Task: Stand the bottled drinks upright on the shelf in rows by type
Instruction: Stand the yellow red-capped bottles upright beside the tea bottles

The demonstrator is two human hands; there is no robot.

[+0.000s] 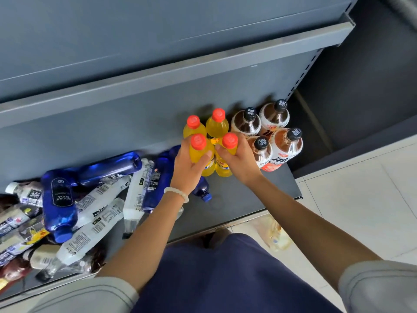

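- Nearest me, my dark blue lap [225, 279] fills the bottom of the view, with a pale sleeve on either side.
- A clear bottle [274, 233] lies on the tiled floor [361, 199], just in front of the shelf edge.
- My left forearm runs up to a white bead bracelet [177, 193] on the wrist.
- To the left, on the shelf [237, 195], bottles lie in a loose heap: a big blue bottle [59, 199] with a black label on top, white bottles [90, 236] under and beside it, and a second blue one [108, 166] behind.
- Another blue bottle lies under my left wrist, its blue cap [206, 197] pointing right.
- My left hand [188, 168] grips the front-left yellow bottle [200, 152], fingers curled round its body below the red cap.
- My right hand [239, 160] grips the front-right yellow bottle [228, 152] the same way, thumb and fingers wrapped round it.
- Both held bottles stand upright on the shelf, touching each other.
- Just behind them stand two more yellow bottles [216, 127], upright, so the four form a square.
- Right of the yellow group stand four brown bottles [274, 123] with black caps, upright, two in front and two behind, close against the yellow ones.
- Farthest off, the grey back panel [112, 114] rises to the shelf above [180, 62].
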